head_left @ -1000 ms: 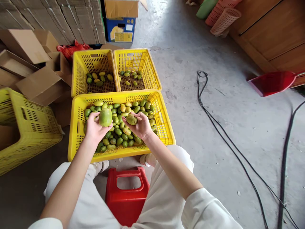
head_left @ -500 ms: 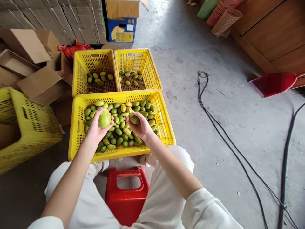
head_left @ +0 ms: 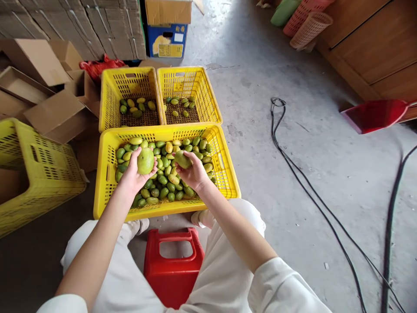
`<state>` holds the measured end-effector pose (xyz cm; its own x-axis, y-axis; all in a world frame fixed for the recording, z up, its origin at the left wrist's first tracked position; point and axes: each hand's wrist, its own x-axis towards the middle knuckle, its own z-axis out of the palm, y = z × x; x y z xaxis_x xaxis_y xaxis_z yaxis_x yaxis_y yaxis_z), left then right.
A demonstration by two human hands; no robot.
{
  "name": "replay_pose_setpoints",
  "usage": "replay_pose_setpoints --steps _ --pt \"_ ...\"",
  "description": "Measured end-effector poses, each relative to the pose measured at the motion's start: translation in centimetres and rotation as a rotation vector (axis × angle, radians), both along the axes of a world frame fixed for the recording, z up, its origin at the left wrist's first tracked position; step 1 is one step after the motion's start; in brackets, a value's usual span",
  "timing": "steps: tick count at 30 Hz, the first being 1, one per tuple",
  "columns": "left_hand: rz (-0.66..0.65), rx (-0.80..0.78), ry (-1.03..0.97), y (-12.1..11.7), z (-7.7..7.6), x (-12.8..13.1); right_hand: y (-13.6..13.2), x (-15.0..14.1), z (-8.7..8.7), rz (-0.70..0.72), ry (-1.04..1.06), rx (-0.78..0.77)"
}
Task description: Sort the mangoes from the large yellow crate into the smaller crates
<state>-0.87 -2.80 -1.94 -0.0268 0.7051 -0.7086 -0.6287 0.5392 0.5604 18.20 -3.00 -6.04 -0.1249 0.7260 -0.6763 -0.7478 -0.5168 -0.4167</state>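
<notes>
Nearest me are my white trousers (head_left: pixel 120 271), with a red stool (head_left: pixel 174 282) between my legs. Just past it my shoes (head_left: pixel 143 226) show below the rim of the front crate (head_left: pixel 218 130), yellow and wide, with many green and yellowish fruits (head_left: pixel 173 179) piled in it.

Over that pile I have a fruit in each hand. My left fingers (head_left: pixel 134 159) are curled round the pale fruit (head_left: pixel 145 161), the larger of the two, its smooth face turned up to me. My right fingers (head_left: pixel 194 160) grip the dark fruit (head_left: pixel 183 159), thumb on top. The two fruits are apart, side by side.

Off to my left, a slatted yellow crate (head_left: pixel 55 167) stands on the grey floor (head_left: pixel 254 156); well to my right a black cable (head_left: pixel 293 168) runs looped along it.

Right behind the front crate sit two more yellow ones, touching: the left back crate (head_left: pixel 109 89) and the right back crate (head_left: pixel 210 102), each with a few fruits on its bottom.

Beyond lie open cartons (head_left: pixel 55 111), a red bag (head_left: pixel 100 68), a cardboard stack (head_left: pixel 107 30) and a blue box (head_left: pixel 167 41). Far right are a red dustpan (head_left: pixel 374 116), pink baskets (head_left: pixel 311 29) and a wooden cabinet (head_left: pixel 371 48).
</notes>
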Motion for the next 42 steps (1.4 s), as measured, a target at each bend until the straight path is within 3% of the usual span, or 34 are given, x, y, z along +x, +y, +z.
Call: replay_pose_setpoints --steps 4,10,18,27,31,42 --pt "0.043 -0.051 -0.042 0.1 0.6 0.0 0.1 0.1 -0.8 -0.053 0.014 -0.011" --pt "0.178 -0.133 -0.136 0.1 2.2 0.3 0.1 0.6 -1.3 0.001 0.108 0.004" --pt "0.272 -0.057 -0.178 0.1 1.8 -0.7 0.0 0.8 -1.1 0.012 0.092 0.021" --pt "0.255 -0.114 -0.23 -0.3 3.0 -0.8 -0.1 0.5 0.9 -0.003 0.121 -0.02" --pt "0.278 -0.051 -0.243 -0.7 3.7 -0.6 0.1 0.7 1.8 -0.021 0.136 -0.006" --pt "0.289 0.05 -0.186 -0.5 4.1 -1.1 1.0 2.4 1.4 -0.112 0.236 0.151"
